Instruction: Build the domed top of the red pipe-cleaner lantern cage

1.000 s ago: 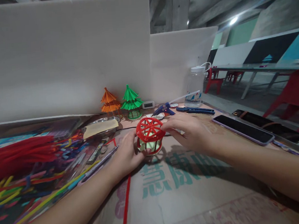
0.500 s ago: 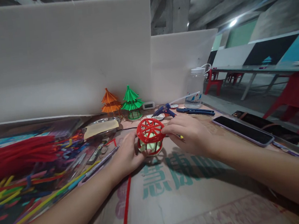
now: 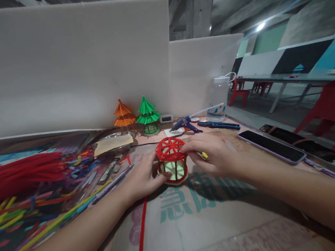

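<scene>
A small round red frame (image 3: 173,156) with a spoked top, thin dark posts and a pale green base stands between my hands. My left hand (image 3: 145,174) grips its left side, the thumb low near the base. On the right, my right hand (image 3: 206,151) pinches the upper rim with its fingertips. A yellow-tipped item (image 3: 204,155) shows beside the right palm; most of it is hidden. One red strip (image 3: 143,225) lies on the table below my left hand.
Behind stand an orange model (image 3: 123,115), a green model (image 3: 147,115), a blue glue gun (image 3: 186,124), pliers (image 3: 218,125) and a bottle (image 3: 216,97). A phone (image 3: 271,146) lies right; red pipe cleaners (image 3: 21,171) and a metal dish (image 3: 113,142) lie left.
The red frame has moved slightly down and to the right and is more upright, showing more of its posts and green base. Both hands remain on it.
</scene>
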`<state>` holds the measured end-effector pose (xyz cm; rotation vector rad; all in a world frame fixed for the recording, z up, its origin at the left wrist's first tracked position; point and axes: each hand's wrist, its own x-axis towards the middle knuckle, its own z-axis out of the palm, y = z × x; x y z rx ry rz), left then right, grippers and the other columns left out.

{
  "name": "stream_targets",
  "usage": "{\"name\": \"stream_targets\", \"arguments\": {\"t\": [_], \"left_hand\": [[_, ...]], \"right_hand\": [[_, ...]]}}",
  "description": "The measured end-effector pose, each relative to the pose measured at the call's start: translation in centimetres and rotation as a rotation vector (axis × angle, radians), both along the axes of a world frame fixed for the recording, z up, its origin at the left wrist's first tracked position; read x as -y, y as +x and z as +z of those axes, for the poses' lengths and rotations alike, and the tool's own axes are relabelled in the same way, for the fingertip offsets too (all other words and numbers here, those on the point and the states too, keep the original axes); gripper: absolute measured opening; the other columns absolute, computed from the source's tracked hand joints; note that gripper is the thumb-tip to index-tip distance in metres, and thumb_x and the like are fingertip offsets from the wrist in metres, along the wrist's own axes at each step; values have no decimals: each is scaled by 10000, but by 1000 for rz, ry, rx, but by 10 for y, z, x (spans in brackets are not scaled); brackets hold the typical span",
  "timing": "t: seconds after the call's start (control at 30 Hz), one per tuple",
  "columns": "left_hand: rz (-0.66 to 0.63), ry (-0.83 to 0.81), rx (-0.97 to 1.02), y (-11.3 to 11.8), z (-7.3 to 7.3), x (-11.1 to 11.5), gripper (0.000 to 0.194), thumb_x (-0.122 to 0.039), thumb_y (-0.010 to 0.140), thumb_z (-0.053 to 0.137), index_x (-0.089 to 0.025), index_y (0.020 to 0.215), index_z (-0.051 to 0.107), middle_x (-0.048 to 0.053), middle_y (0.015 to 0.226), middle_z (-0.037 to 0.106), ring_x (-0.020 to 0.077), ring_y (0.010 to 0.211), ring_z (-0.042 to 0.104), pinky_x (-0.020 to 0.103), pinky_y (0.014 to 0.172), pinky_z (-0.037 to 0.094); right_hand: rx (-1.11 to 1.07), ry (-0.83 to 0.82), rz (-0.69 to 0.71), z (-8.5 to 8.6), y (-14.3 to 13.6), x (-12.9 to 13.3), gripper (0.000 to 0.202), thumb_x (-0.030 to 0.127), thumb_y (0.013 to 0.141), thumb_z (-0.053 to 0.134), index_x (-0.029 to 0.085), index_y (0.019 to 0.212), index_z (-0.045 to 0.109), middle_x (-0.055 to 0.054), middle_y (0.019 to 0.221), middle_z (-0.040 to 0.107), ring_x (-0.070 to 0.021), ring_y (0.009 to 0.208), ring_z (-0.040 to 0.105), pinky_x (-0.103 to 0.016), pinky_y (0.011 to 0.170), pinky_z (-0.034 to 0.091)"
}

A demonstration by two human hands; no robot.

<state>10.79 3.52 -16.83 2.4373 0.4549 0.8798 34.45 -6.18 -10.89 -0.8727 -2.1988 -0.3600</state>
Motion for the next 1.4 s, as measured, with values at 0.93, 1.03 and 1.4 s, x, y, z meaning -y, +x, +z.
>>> {"name": "stream_targets", "arguments": {"t": [0.93,1.03,1.4], "left_hand": [[240,931,96,-8,50,31,193,-173,899,709,-267,1064,676,53,1336,639,261,1337,527,573,1213,323],[248,900,82,-8,52,32,197,-173,914,686,-260,1087,652,62,1318,646,270,1331,531,589,1201,332],[234,401,16,-14,74,41,129,-321,971,563,-215,1043,571,115,1256,617,267,1238,581,512,1058,491]], "right_hand": [[-57,-113,-5,3,-8,8,226,95,917,497,189,1024,672,-81,921,744,-214,939,695,-375,851,540],[-54,-103,17,5,-8,9,220,95,920,501,198,1017,669,-80,950,753,-205,915,693,-375,836,537],[82,194,61,-5,-13,15,218,72,917,497,187,1040,635,-56,810,696,-182,705,574,-317,630,429]]}}
